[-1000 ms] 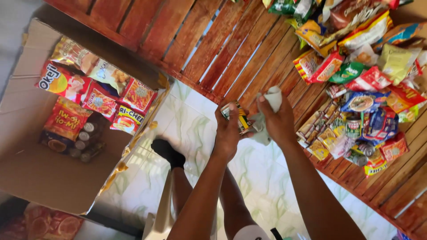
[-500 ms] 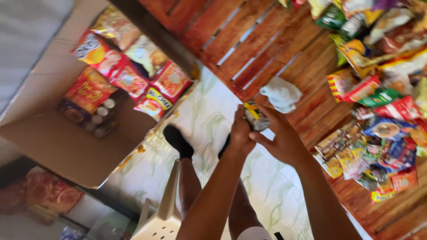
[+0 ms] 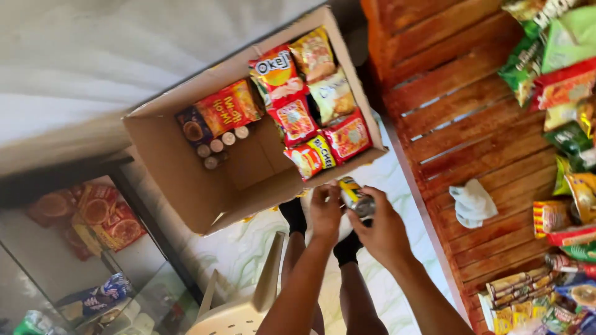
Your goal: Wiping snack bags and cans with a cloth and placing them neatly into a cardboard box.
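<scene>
Metal shines on the small can (image 3: 356, 198) that both hands hold together: the left hand (image 3: 325, 214) has its fingers curled on the can's near side, the right hand (image 3: 383, 231) wraps it from the other side. Just beyond the fingertips stands an open cardboard box (image 3: 186, 180) with snack packets (image 3: 310, 118). Well apart from the right fingers, a white cloth (image 3: 472, 201) lies on the wooden slats (image 3: 459, 118).

both forearms extended forward, wrists close together. left hand (image 3: 325, 214) and right hand (image 3: 380, 228) raised side by side, fingers curled inward in a closed grip, thumbs nearly touching.
</scene>
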